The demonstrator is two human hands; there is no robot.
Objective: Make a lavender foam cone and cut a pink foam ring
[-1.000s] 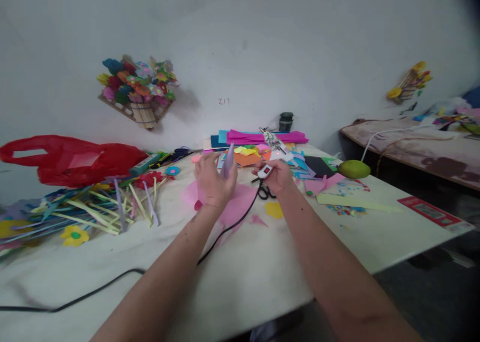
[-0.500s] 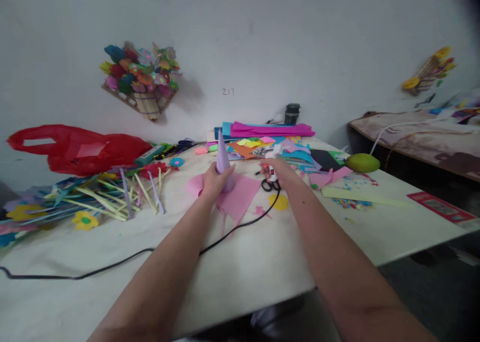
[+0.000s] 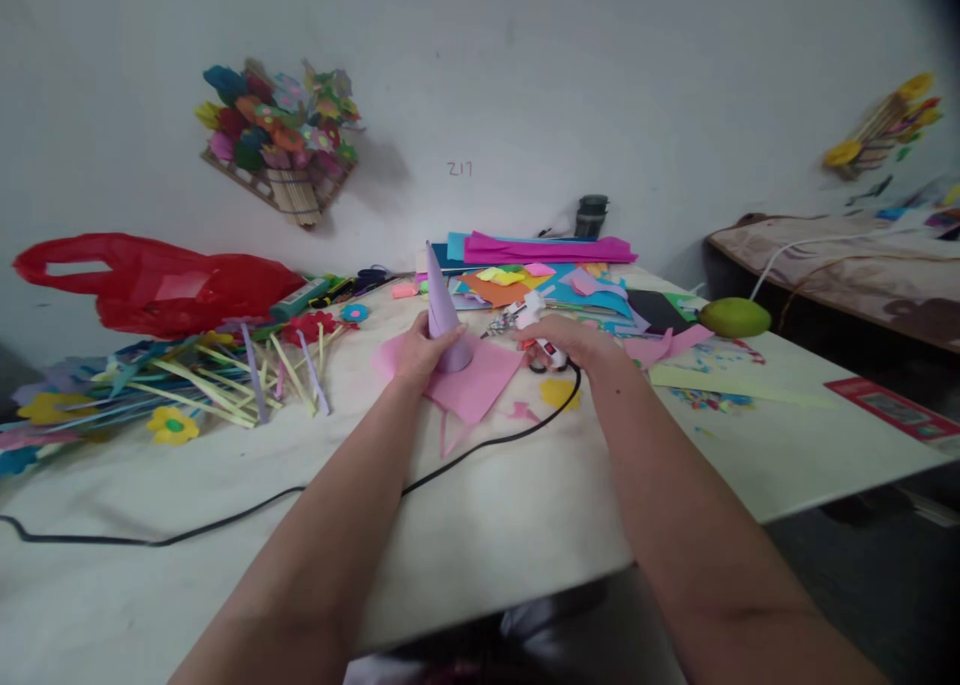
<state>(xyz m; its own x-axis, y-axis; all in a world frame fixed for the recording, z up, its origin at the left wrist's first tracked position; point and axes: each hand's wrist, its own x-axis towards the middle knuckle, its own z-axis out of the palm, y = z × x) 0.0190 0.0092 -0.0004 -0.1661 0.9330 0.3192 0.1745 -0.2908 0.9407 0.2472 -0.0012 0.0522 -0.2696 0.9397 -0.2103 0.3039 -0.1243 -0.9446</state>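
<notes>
A purple cone (image 3: 442, 315) stands tip up, leaning a little to the left, on a pink sheet (image 3: 480, 380). My left hand (image 3: 425, 350) is wrapped round the cone's lower side. In my right hand (image 3: 559, 340) is a white glue gun (image 3: 531, 308), its nozzle pointing left toward the cone with a gap between them. From its handle a black cord (image 3: 495, 443) runs left across the table. Dark scissor handles (image 3: 538, 369) lie partly hidden beneath my right hand. Just below them is a yellow flower cutout (image 3: 559, 394).
On the left lie a red plastic bag (image 3: 187, 283), yellow-green strips (image 3: 206, 385) and cut flowers (image 3: 172, 425). Coloured sheets (image 3: 551, 250) are stacked at the back. A green mango-like fruit (image 3: 735, 317) and a pale yellow strip (image 3: 739, 387) lie to the right.
My right hand has turned the glue gun, so its nozzle now shows and points at the cone. The cone leans more to the left in my left hand. The view has shifted slightly.
</notes>
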